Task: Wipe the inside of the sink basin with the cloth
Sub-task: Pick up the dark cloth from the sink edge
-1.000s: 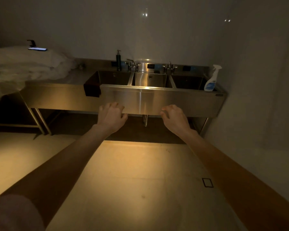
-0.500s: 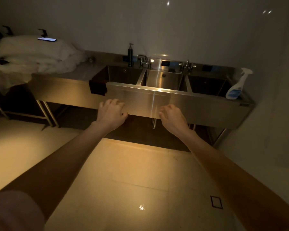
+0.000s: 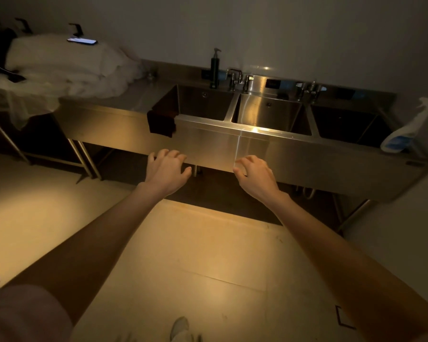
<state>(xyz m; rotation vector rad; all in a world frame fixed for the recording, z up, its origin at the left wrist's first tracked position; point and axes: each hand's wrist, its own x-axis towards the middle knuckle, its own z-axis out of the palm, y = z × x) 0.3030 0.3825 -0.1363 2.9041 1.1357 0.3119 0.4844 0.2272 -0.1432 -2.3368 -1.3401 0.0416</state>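
Observation:
A stainless steel sink unit point(image 3: 232, 146) with three basins stands against the wall ahead. A dark cloth point(image 3: 161, 122) hangs over the front rim at the left corner of the left basin point(image 3: 203, 103). My left hand point(image 3: 167, 170) and my right hand point(image 3: 256, 176) are stretched out in front of the unit's lower front panel, below the rim. Both have loosely curled fingers and hold nothing. Neither hand touches the cloth, which hangs just above my left hand.
A spray bottle point(image 3: 405, 129) leans on the unit's right end. A dark soap pump point(image 3: 215, 69) and taps point(image 3: 237, 79) stand at the back ledge. White bedding point(image 3: 64, 67) with a lit phone point(image 3: 82, 40) lies at the left. Pale floor point(image 3: 208, 255) lies in front.
The view has come closer to the sink and tilted down, so the basins look larger. Both hands stay out in front, empty, now nearer the front panel.

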